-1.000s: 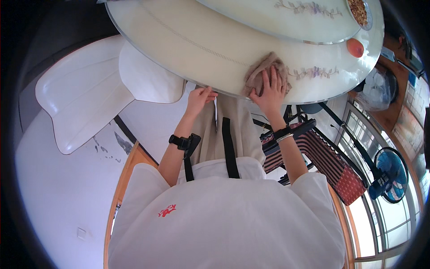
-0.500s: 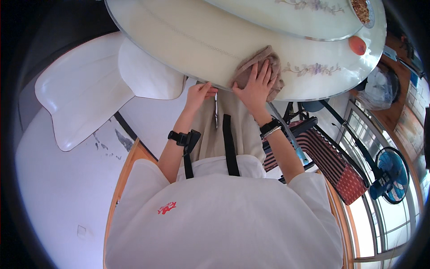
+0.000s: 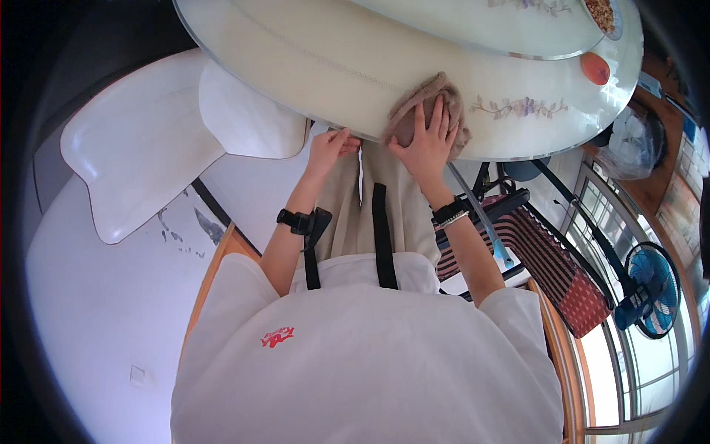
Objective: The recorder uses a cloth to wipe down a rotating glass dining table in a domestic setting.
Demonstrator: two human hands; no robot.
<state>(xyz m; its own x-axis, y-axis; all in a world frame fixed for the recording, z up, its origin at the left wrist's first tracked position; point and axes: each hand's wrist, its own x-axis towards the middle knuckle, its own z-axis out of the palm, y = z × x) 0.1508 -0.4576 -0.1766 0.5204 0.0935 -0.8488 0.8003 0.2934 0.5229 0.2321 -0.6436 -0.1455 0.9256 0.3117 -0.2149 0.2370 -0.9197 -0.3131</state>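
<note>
A cream oval table (image 3: 325,81) with a silver rim and printed flowers curves in front of me. My right hand (image 3: 425,152) presses a brown cloth (image 3: 414,111) down on its near edge, thumb and fingers spread over the bunched fabric. To the left, my left hand (image 3: 333,150) is at the table's rim, its fingers bent and close together as if gripping the edge; the fingertips are partly hidden. On top of the table sits a smaller raised tabletop (image 3: 481,26), also cream with a metal rim.
An orange-red oval item (image 3: 594,68) and a dish of brown bits (image 3: 603,16) are on the table's right. White moulded chairs (image 3: 140,140) stand left. Right are a striped folding chair (image 3: 543,259), a blue fan (image 3: 651,288) and a clear plastic bag (image 3: 629,144).
The view has shifted slightly, so the table and the things on it sit a little farther right and up. Both hands keep their places at the table edge and on the cloth.
</note>
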